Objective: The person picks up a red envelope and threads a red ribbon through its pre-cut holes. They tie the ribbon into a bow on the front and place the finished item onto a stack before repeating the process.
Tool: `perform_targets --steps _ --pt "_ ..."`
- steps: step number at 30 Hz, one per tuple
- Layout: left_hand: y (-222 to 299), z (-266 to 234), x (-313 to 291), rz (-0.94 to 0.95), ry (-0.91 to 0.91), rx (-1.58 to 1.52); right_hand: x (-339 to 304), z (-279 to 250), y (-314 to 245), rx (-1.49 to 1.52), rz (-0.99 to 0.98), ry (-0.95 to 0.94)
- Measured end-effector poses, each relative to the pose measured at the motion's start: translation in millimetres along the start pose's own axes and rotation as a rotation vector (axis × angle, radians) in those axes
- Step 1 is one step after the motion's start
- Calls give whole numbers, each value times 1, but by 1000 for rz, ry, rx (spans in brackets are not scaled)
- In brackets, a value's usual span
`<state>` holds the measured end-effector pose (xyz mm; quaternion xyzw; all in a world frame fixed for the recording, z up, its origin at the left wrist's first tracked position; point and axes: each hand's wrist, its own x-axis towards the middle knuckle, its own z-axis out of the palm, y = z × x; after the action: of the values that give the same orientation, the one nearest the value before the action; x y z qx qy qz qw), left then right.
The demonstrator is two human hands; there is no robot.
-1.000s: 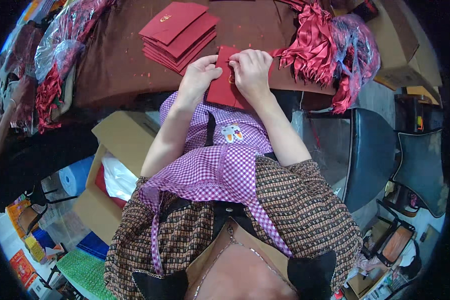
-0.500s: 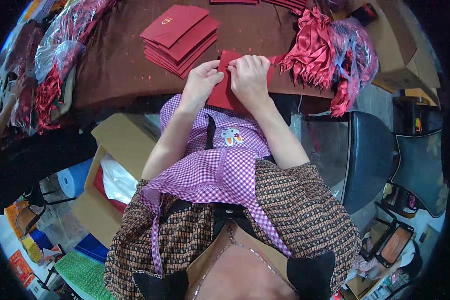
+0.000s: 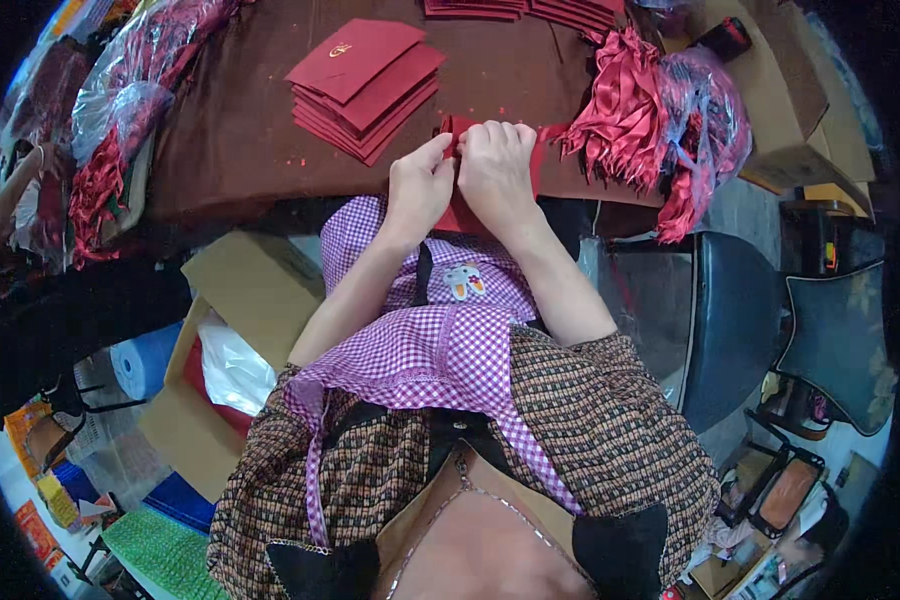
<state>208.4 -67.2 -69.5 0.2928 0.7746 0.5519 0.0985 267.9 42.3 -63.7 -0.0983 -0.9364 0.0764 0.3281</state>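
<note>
My left hand [image 3: 422, 190] and my right hand [image 3: 497, 175] are closed side by side at the table's near edge. Between them they grip a dark red paper envelope [image 3: 460, 216], which hangs a little over the edge; its upper part is mostly covered by my fingers. A red ribbon [image 3: 552, 131] runs out to the right from my right hand. What my fingertips pinch is too small to make out. Just beyond my left hand lies a loose stack of red envelopes [image 3: 370, 85], the top one bearing a gold emblem.
To the right, a bunch of red satin ribbons [image 3: 625, 110] lies partly in clear plastic, beside a cardboard box [image 3: 770, 80]. More red envelopes [image 3: 475, 8] sit at the far edge. Bagged ribbons [image 3: 120, 110] hang at left. An open carton [image 3: 250, 275] and dark chair [image 3: 735, 320] flank me.
My left hand has shifted right, closer to my right hand, and covers more of the envelope's upper left. The view has tilted slightly. The stack stays put.
</note>
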Motion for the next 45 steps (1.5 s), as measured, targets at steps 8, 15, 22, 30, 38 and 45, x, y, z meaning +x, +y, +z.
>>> perform_targets --steps 8,15,22,30,38,45 --pt "-6 -2 4 -119 -52 -178 -5 11 7 231 96 6" --pt "-10 -1 4 -4 -8 -89 -5 14 2 68 -32 120" --pt "-4 -3 3 0 -44 -103 -7 17 13 358 170 47" --pt "-24 -5 9 -41 -71 -318 -2 3 10 462 196 23" --pt "-20 -16 9 -184 -188 -289 -1 -3 25 307 128 -95" --pt "-25 -23 12 -191 -274 -395 6 -11 15 321 -19 -39"
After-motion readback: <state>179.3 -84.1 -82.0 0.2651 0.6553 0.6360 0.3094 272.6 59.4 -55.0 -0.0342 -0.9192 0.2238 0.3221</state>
